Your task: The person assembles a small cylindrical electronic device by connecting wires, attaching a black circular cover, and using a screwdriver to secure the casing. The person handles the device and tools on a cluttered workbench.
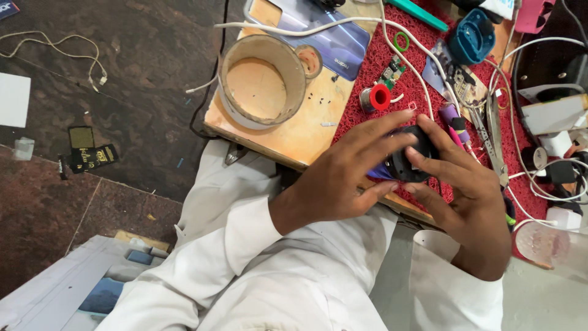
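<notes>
1. Far left, on the dark floor, a white sheet (13,99) lies at the frame's edge, and just right of it sit small black packets with yellow print (89,153); their wording is too small to make out.
2. A round tape roll (262,79), tan inside with a pale rim, stands on the wooden board (306,132) of the bench.
3. Behind it lies a flat bluish phone back cover (334,37), glossy, with a white cable (294,27) running across it.
4. The left hand (340,178) comes in from a white sleeve, fingers spread and curved over the small black round part (411,160), pressing it from the left.
5. The black round part is held between both hands just above the near edge of the red mat (392,104). It looks light, rigid and smooth-sided, likely plastic, so the rim is the sound place to pinch it; a bluish-purple piece shows beneath it, and I cannot tell what that is.
6. The right hand (468,196) grips the part from the right, thumb and fingertips closed on its edge.
7. On the mat beyond lie a small red-and-silver ring (376,98), a green circuit board (390,72) and, farther right, a blue plastic holder (470,38).
</notes>
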